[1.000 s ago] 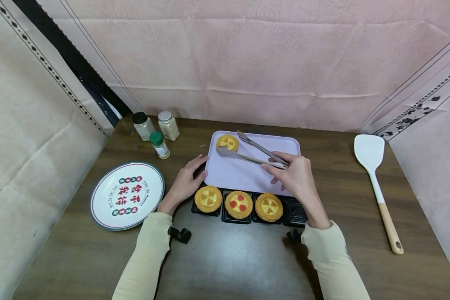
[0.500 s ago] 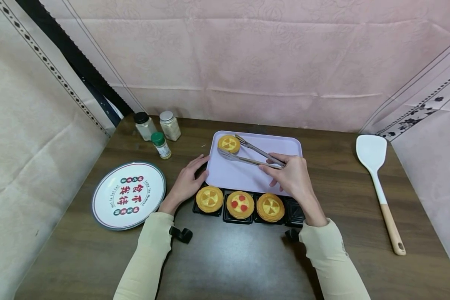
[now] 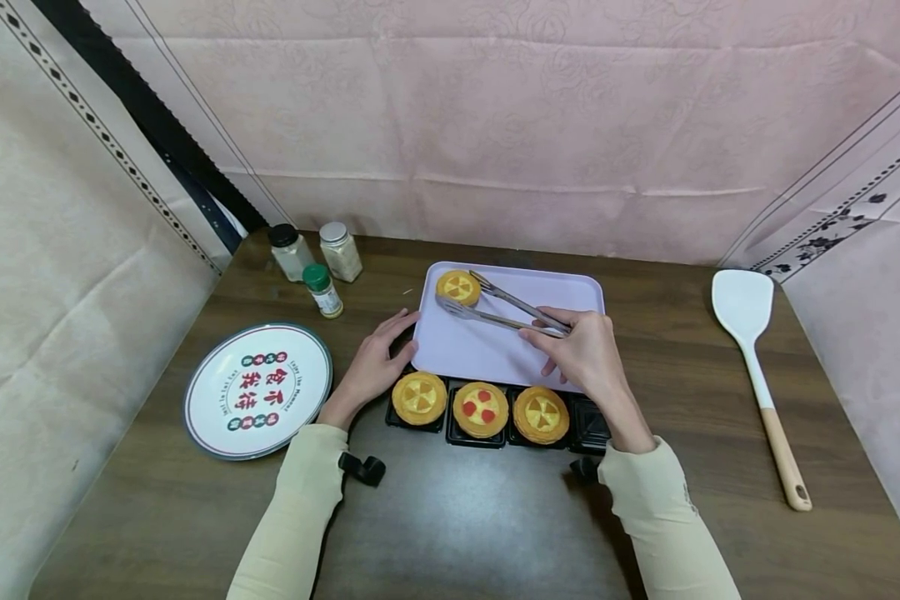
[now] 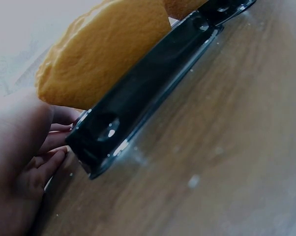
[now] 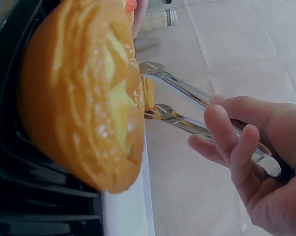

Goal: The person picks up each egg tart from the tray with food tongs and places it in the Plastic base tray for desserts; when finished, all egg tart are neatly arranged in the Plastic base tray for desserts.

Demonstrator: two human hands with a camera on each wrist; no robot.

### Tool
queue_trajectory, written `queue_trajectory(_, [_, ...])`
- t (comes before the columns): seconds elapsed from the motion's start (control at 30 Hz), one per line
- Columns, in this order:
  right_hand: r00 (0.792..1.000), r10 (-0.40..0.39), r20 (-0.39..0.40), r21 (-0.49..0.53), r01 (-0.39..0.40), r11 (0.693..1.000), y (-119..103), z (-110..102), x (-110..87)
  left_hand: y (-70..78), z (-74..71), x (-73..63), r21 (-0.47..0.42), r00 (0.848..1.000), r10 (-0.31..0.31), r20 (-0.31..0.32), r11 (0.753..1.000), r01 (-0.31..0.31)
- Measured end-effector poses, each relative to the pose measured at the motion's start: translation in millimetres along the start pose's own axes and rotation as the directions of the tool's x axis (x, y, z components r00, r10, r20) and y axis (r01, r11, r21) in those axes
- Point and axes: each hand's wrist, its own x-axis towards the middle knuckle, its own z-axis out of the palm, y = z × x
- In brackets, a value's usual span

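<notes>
My right hand [image 3: 588,350] holds metal tongs [image 3: 508,295] over a pale lilac tray [image 3: 480,354]. The tips of the tongs stand on either side of a round yellow-topped tart [image 3: 458,287] at the tray's back left; whether they press on it is hard to tell. Beside the tray's left edge lies my left hand [image 3: 375,360], fingers extended and the fingertips at the rim. Below the tray sits a black plastic container [image 3: 592,427] with compartments. Three hold tarts: a yellow one [image 3: 418,398], a red-dotted one [image 3: 480,410] and another yellow one [image 3: 540,415]. The right-hand compartment holds none.
A white plate [image 3: 210,392] with red lettering lies to the left. Behind it stand jars with black [image 3: 291,254], white [image 3: 341,254] and green [image 3: 323,292] lids. A white spatula [image 3: 753,350] with a wooden handle lies far right. Cloth hangs behind the wooden table.
My right hand has shifted slightly left, and the tongs' tips have come a little closer around the tart in the tray. My left hand stays at the tray's edge.
</notes>
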Motion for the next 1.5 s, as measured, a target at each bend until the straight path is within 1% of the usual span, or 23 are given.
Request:
queue_trajectory(0.13, [1.0,0.014,-0.013,0.011,-0.014,1.0,1.5,-1.6,-0.7,0.4,-0.4,-0.1,0.001,1.0,0.0,0.002,1.0,0.0])
queue_trajectory(0.23, [0.999,0.044,-0.027,0.03,-0.044,0.999,2.9,-5.7,-3.4,1.3,-0.9,0.0,0.001,1.0,-0.004,-0.001,1.0,0.004])
queue_trajectory(0.3, [0.997,0.066,-0.041,0.039,-0.065,0.997,4.5,-11.7,-6.3,2.0,-0.5,0.4,0.003,1.0,-0.005,-0.001,1.0,0.005])
queue_trajectory(0.37, [0.994,0.095,-0.054,0.043,-0.093,0.995,6.9,-22.1,-11.7,2.5,0.1,1.6,0.009,1.0,-0.004,0.002,1.0,0.004])
queue_trajectory(0.43, [0.991,0.112,-0.075,0.033,-0.11,0.993,10.2,-37.6,-19.6,3.0,1.0,3.6,0.014,1.0,0.002,0.008,1.0,-0.002])
queue_trajectory(0.53, [0.988,0.123,-0.096,-0.005,-0.124,0.992,17.2,-70.1,-37.3,3.4,1.7,7.4,0.021,1.0,0.013,0.016,1.0,-0.014])
queue_trajectory(0.6, [0.984,0.139,-0.107,-0.043,-0.145,0.989,23.0,-95.4,-52.3,4.0,1.0,9.5,0.019,1.0,0.017,0.018,1.0,-0.017])
queue_trajectory(0.67, [0.978,0.174,-0.115,-0.072,-0.183,0.981,29.9,-120.7,-69.0,4.5,0.1,10.9,0.019,1.0,0.02,0.022,1.0,-0.02])
queue_trajectory(0.77, [0.969,0.211,-0.125,-0.091,-0.223,0.971,41.3,-153.6,-96.0,5.0,-1.3,11.2,0.021,0.999,0.018,0.03,1.0,-0.018])
queue_trajectory(0.83, [0.971,0.203,-0.123,-0.093,-0.215,0.972,48.7,-170.5,-113.4,4.8,-1.6,10.6,0.024,0.999,0.017,0.032,1.0,-0.018])
queue_trajectory(0.9, [0.976,0.19,-0.103,-0.099,-0.2,0.975,54.7,-183.4,-129.1,4.3,-1.8,9.5,0.026,0.999,0.015,0.029,1.0,-0.016])
queue_trajectory(0.97, [0.979,0.188,-0.073,-0.135,-0.197,0.971,58.6,-193.8,-142.0,3.5,-1.9,8.0,0.023,1.0,0.016,0.024,1.0,-0.017])
queue_trajectory(1.03, [0.983,0.182,-0.035,-0.176,-0.185,0.967,61.1,-201.2,-151.0,2.5,-2.0,6.6,0.017,1.0,0.018,0.018,1.0,-0.018])
queue_trajectory(1.13, [0.983,0.181,0.027,-0.219,-0.171,0.961,61.7,-207.8,-159.4,1.3,-2.1,4.2,0.001,1.0,0.021,0.005,1.0,-0.021])
queue_trajectory(1.23, [0.982,0.176,0.076,-0.209,-0.157,0.965,60.4,-209.7,-163.5,-0.1,-1.7,2.7,-0.01,1.0,0.026,-0.006,1.0,-0.027])
queue_trajectory(1.37, [0.979,0.177,0.102,-0.198,-0.154,0.968,58.9,-209.2,-165.1,-2.3,-0.4,1.7,-0.011,1.0,0.03,-0.01,0.999,-0.03])
queue_trajectory(1.5, [0.977,0.183,0.11,-0.196,-0.159,0.968,58.7,-208.4,-166.2,-2.6,0.7,1.2,-0.01,1.0,0.02,-0.008,1.0,-0.021])
